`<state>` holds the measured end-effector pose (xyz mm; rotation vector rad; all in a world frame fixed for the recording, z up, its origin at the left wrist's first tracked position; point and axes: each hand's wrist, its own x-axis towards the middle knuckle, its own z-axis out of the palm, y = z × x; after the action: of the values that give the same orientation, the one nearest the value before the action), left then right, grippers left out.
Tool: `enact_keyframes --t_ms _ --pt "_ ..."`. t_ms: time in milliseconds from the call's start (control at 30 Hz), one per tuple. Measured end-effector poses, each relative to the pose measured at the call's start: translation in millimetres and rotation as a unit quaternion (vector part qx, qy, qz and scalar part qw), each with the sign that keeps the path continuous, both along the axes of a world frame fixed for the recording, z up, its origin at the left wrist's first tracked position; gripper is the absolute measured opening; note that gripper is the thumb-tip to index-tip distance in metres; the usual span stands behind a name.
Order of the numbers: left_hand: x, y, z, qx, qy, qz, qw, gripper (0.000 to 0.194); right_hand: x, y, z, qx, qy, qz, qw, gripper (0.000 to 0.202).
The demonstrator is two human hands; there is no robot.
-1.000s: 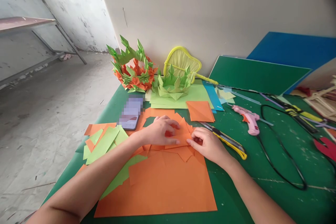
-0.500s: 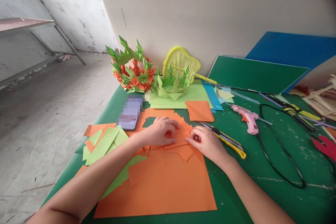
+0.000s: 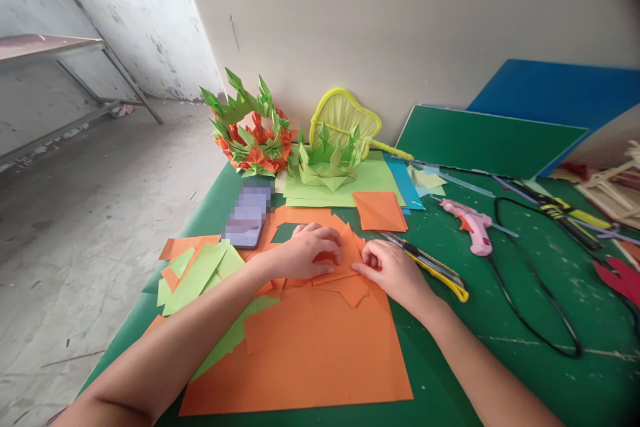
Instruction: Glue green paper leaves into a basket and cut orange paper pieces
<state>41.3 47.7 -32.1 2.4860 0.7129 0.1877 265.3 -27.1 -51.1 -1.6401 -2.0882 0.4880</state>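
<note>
A small piece of orange paper [image 3: 349, 252] lies on top of several other orange scraps, between my two hands. My left hand [image 3: 307, 252] rests on its left side, fingers curled and thumb bent in, holding it down. At its right edge, the thumb and forefinger of my right hand [image 3: 393, 270] are closed on the paper. Beneath them spreads a large orange sheet [image 3: 330, 360]. A yellow utility knife [image 3: 435, 268] lies just beyond my right hand. A folded orange square [image 3: 380, 211] sits past my fingers.
Behind stand a green-and-orange folded-paper crown [image 3: 255, 153] and a light-green one [image 3: 330, 170]. A phone [image 3: 247, 217] lies left, near green paper strips [image 3: 197, 280]. Right are a pink glue gun [image 3: 473, 223] with its looping cord, pliers [image 3: 565, 217] and a leaning green board [image 3: 490, 140].
The fingers of my left hand have shifted very slightly on the paper. My right hand and everything else stay practically in place.
</note>
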Motion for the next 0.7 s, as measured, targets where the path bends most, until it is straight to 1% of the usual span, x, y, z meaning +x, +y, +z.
enact_keyframes --t_ms 133,300,433,700 --pt "-0.2 0.3 -0.4 -0.003 0.006 0.003 1.000 0.010 5.5 -2.2 4.0 -0.028 0.028 -0.007 0.999 0.025" --pt "-0.1 0.8 -0.3 -0.016 -0.003 0.002 1.000 0.011 10.8 -4.8 5.9 -0.054 0.055 0.002 0.997 0.019" --pt "0.7 -0.1 0.1 -0.018 -0.003 0.006 1.000 0.011 10.4 -4.3 4.9 -0.051 0.066 0.009 0.997 0.015" --pt "1.3 -1.4 0.4 -0.019 -0.001 0.012 1.000 0.011 4.5 -5.9 9.0 -0.030 0.041 0.028 0.998 0.016"
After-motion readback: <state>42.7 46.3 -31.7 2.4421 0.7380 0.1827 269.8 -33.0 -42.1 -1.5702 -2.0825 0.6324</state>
